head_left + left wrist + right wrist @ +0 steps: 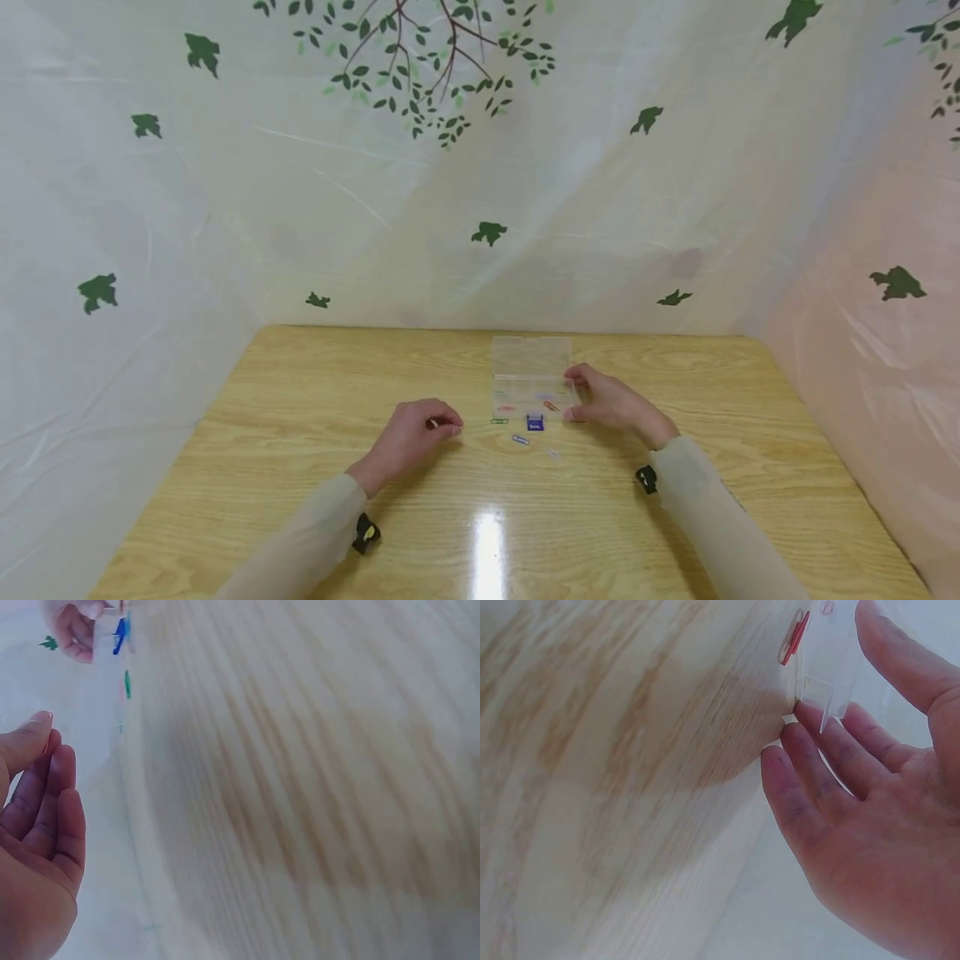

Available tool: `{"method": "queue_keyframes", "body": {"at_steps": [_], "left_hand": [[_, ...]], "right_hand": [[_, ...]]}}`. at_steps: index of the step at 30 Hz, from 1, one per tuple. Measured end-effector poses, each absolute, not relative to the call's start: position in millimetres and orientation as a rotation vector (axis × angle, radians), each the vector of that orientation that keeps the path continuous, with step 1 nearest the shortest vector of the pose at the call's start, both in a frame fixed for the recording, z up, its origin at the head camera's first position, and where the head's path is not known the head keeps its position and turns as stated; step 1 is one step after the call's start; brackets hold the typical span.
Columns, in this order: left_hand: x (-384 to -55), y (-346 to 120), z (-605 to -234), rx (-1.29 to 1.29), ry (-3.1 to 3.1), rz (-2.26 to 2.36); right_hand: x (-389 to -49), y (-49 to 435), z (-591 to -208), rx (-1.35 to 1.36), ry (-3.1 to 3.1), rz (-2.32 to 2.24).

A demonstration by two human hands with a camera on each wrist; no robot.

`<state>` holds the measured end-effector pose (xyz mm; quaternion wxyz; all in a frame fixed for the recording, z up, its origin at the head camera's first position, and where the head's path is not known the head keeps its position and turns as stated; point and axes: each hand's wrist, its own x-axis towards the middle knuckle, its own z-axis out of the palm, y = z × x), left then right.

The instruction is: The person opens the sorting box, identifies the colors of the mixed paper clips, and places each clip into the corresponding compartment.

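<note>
A clear plastic box [531, 395] with its lid [531, 357] folded back lies on the table, with several small coloured pieces seen in or through it. My right hand [611, 402] holds the box at its right side, thumb at the front corner and fingers behind. A red paper clip [795, 637] shows beside the box in the right wrist view. Left of the box, my left hand [412, 435] hovers close over the table, fingers loosely curled, thumb near the index fingertip; nothing shows clearly in it. A small dark-blue clip [535, 423] and a green paper clip [498, 422] lie in front.
Nearer me on the wooden table [270, 450] lie a blue-and-white paper clip [521, 440] and a pale paper clip [553, 452]. A white sheet [360, 258] printed with leaves and green birds hangs behind the table and along both sides.
</note>
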<state>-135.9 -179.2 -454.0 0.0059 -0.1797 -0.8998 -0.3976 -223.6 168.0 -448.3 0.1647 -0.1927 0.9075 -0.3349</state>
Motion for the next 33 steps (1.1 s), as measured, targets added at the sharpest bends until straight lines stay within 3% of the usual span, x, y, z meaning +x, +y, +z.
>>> {"method": "queue_keyframes", "body": {"at_steps": [18,33], "left_hand": [[-135.7,-167.6,-451.8,-0.438,-2.638,-1.379],[-134.4,-148.5,-439.9,-0.477,-2.576,-1.426]], "right_hand": [[-225.1,169.1,-450.3,-0.525,2.571,-0.970],[-223.5,170.6,-449.2,-0.537,2.573,-0.980]]}}
